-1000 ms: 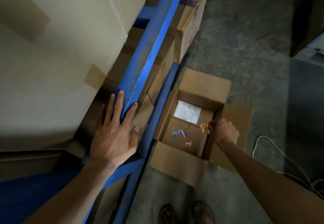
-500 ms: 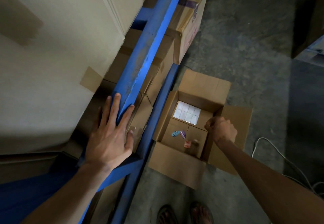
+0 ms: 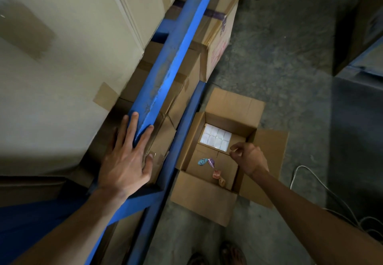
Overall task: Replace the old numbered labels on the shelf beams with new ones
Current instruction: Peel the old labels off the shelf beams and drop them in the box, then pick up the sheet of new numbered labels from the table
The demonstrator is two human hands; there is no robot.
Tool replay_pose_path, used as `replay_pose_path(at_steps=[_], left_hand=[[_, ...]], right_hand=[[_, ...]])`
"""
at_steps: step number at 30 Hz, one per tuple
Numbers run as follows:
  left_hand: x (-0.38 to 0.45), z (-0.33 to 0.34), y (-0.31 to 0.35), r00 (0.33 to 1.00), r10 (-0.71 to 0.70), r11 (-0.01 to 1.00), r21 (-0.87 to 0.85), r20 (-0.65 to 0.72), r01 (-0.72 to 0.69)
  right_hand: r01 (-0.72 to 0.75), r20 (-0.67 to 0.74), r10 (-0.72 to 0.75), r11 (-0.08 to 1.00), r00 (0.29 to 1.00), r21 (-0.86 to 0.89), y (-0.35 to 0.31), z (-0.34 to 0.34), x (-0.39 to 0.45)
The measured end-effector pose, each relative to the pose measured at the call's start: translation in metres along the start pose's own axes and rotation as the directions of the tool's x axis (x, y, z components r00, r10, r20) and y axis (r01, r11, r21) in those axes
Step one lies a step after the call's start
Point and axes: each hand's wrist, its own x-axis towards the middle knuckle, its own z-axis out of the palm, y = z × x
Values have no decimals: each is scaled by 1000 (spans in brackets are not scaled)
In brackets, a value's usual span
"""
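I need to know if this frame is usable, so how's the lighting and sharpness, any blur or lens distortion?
Head view: dim, uneven light; the big carton is brightest, the floor at right falls into deep shadow. The blue beam bows from wide-angle distortion. Left hand and right hand are slightly soft; the white label sheet glares, unreadable.

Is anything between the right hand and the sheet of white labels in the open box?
Nothing visible. The right hand hangs over the open cardboard box, beside the white label sheet lying uncovered on the box floor. The flaps are folded outward, and the crumpled coloured labels lie lower in the picture, off that path.
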Motion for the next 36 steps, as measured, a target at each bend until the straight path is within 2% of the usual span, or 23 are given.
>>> replay_pose_path(at_steps=[4,9,11,13,17,19,22,26,32,36], left_hand=[[0,0,-1,1000,6,1000,5,19,-6],[-1,-10,3,985,-16,999,-33,173,22],[-8,-24,15,972,-12,997,-76,234,31],[-19,-40,31,969,21,993,-119,245,8],[-34,-100,76,952,163,963,-253,259,-96],[-38,-130,100,943,197,942,-318,269,-106],[-48,-177,139,925,276,900,-407,262,-153],[-69,-220,205,853,436,822,-511,285,-249],[-118,-268,339,705,667,666,-617,240,-420],[-176,-283,429,578,790,555,-642,207,-529]], right_hand=[[91,-21,-90,994,996,61,-4,-8,-24],[166,-12,-166,980,986,109,-22,-33,-74],[219,-51,-215,971,975,96,-32,-56,-101],[252,-91,-245,965,965,70,-43,-77,-126],[232,-214,-207,967,955,101,-51,-135,-190],[241,-282,-200,963,938,117,-47,-163,-221],[219,-402,-137,961,905,168,-31,-208,-276],[181,-550,-15,952,835,248,8,-252,-357],[52,-682,263,913,683,404,95,-279,-481],[-9,-718,455,848,526,530,157,-275,-554]])
